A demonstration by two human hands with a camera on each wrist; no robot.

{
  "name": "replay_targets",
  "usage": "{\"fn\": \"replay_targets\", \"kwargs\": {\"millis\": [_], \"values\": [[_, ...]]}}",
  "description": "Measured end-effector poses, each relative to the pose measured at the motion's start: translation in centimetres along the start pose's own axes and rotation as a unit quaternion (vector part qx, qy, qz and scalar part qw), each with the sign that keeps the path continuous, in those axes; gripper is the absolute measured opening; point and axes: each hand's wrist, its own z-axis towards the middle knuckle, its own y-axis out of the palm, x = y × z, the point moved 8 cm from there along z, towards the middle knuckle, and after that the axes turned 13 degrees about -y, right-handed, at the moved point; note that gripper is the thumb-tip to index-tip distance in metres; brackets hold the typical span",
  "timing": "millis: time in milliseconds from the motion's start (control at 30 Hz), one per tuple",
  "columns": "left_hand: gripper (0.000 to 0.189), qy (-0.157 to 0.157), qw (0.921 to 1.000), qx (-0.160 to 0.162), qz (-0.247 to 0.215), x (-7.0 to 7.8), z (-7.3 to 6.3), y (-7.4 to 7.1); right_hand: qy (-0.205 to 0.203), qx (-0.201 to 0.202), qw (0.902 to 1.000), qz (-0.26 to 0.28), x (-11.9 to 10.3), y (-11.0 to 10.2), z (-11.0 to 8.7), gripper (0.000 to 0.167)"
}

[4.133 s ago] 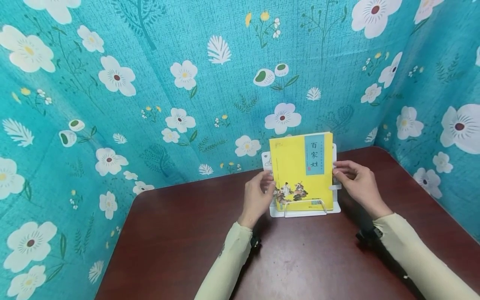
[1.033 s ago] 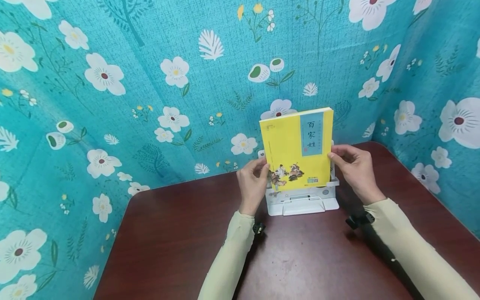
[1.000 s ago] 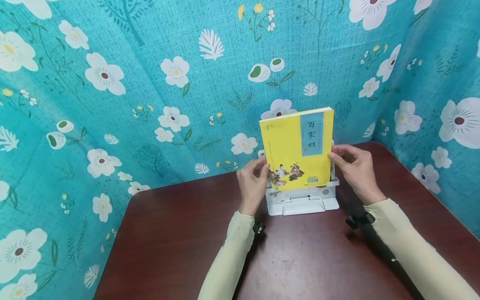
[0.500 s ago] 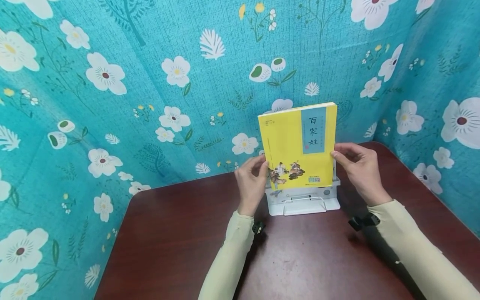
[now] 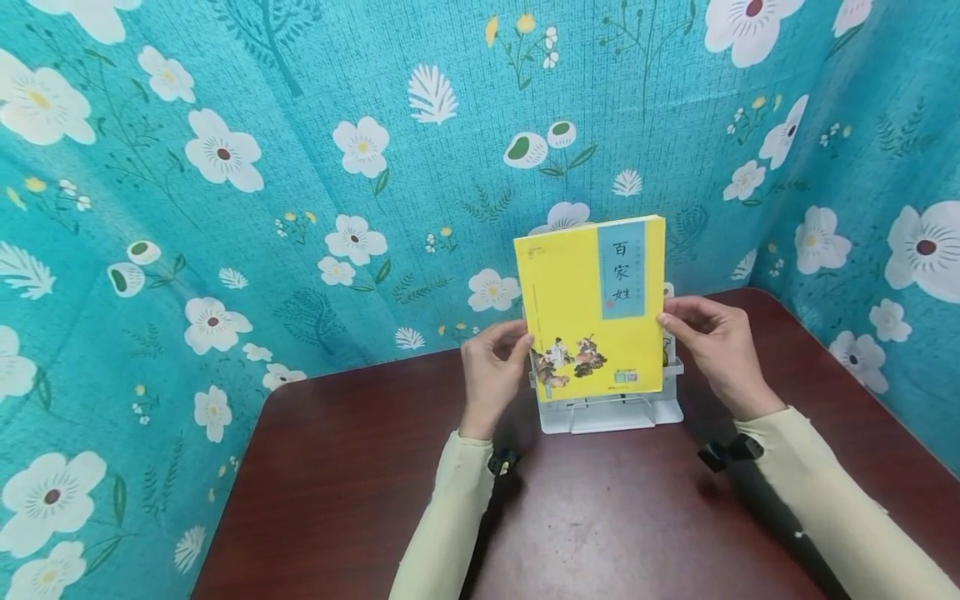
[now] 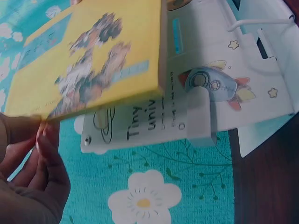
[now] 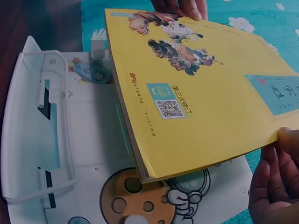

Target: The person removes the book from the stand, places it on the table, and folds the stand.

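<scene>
A yellow book (image 5: 577, 308) with a blue title panel is held upright before a white book stand (image 5: 667, 408). In the head view my left hand (image 5: 491, 375) pinches its left edge and my right hand (image 5: 716, 350) pinches its right edge, thumbs on the front cover. Both wrist views show the book's bottom edge apart from the stand's ledge and its wire holder (image 7: 70, 140). The stand's back plate carries a printed rocket (image 6: 215, 86) and an orange planet (image 7: 135, 196). Much of the plate is hidden behind the book in the head view.
The stand rests on a dark brown table (image 5: 360, 483) near its far edge. A teal floral curtain (image 5: 442, 183) hangs behind the table and along both sides. Small side tabs (image 6: 201, 112) stick out from the stand.
Four seconds ago the book stood in the stand behind the wire holder. Both hands then raised it off the ledge. Over the last half second it has come down slightly toward the ledge.
</scene>
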Motion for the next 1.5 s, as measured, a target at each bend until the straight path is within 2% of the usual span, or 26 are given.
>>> {"fn": "replay_targets", "kwargs": {"millis": [100,233,367,700,1000,1200,1500], "values": [[0.017,-0.023,0.9989,-0.033,-0.025,-0.8,-0.1,-0.4,0.014,-0.015,0.9998,0.008,0.1,0.4,-0.2,0.041],[0.016,-0.051,0.9935,-0.074,-0.070,-1.6,-0.1,-1.1,0.030,-0.032,0.9989,0.018,0.4,1.1,-0.5,0.041],[0.016,-0.069,0.9887,-0.093,-0.096,-2.3,-0.2,-1.8,0.029,-0.049,0.9978,0.035,0.4,1.7,-0.8,0.037],[0.016,-0.104,0.9852,-0.100,-0.093,-3.6,-0.7,-3.3,0.058,-0.073,0.9936,0.064,-0.1,3.2,-1.5,0.028],[0.018,-0.122,0.9811,-0.115,-0.096,-4.2,-1.3,-4.8,0.063,-0.092,0.9802,0.164,-0.4,5.0,-2.2,0.017],[0.019,-0.145,0.9762,-0.121,-0.106,-5.0,-2.0,-5.9,0.062,-0.105,0.9757,0.182,-0.7,6.0,-2.9,0.016],[0.020,-0.167,0.9750,-0.111,-0.096,-6.2,-2.8,-7.3,0.065,-0.116,0.9680,0.213,-1.1,7.8,-3.7,0.016]]}}
